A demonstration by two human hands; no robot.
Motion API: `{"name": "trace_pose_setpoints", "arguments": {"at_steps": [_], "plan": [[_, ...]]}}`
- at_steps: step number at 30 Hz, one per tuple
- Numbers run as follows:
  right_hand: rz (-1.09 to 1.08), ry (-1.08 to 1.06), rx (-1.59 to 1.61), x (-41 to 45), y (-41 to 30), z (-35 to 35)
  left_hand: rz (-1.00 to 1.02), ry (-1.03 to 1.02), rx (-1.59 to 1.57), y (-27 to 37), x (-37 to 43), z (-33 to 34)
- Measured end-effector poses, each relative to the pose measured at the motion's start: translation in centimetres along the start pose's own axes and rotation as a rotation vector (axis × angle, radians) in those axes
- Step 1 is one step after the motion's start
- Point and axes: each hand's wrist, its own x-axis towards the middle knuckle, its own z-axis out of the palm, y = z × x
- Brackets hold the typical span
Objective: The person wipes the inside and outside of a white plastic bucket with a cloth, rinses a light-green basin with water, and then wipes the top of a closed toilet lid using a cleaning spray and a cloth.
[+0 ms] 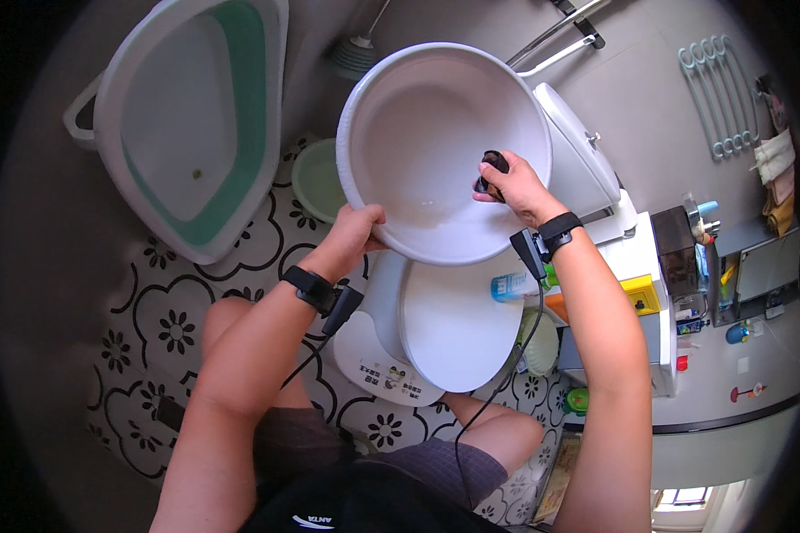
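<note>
A large white plastic basin [433,153] is before me, its inside turned towards my face. My left hand [353,236] grips its near-left rim, the thumb over the edge and the fingers beneath. In my right hand [517,186] is a small crumpled dark cloth-like item [492,176], held over the inner right side of the basin; what exactly it is cannot be made out. A little brownish liquid seems to lie low in the basin. Beneath it are the closed white toilet lid [467,326] and a pale step stool [380,363] bearing writing and a cartoon.
A white and green folding tub [187,126] leans at the left. Behind the basin stand a pale green basin [317,180] and a toilet plunger [357,56]. A blue-labelled bottle [510,286] and a white cabinet [663,333] flank my right forearm. The tiled floor [173,333] is patterned.
</note>
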Motion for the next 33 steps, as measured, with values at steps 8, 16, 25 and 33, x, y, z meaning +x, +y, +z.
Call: {"name": "trace_pose_setpoints", "arguments": {"at_steps": [8,16,25,33], "plan": [[-0.164,0.081,-0.016,0.7,-0.8,0.1,-0.009,-0.055,0.072,-0.8,0.0,0.3],[-0.164,0.122,-0.086,0.6,-1.5,1.3,-0.016,-0.086,0.107,-0.7,0.0,-0.1],[-0.054,0.129,0.008,0.2,-2.2,2.5,0.014,-0.091,0.193,0.0,-1.1,0.5],[-0.049,0.028,-0.099,0.5,-1.0,3.3,0.018,-0.090,0.214,0.0,-1.1,0.7]]}}
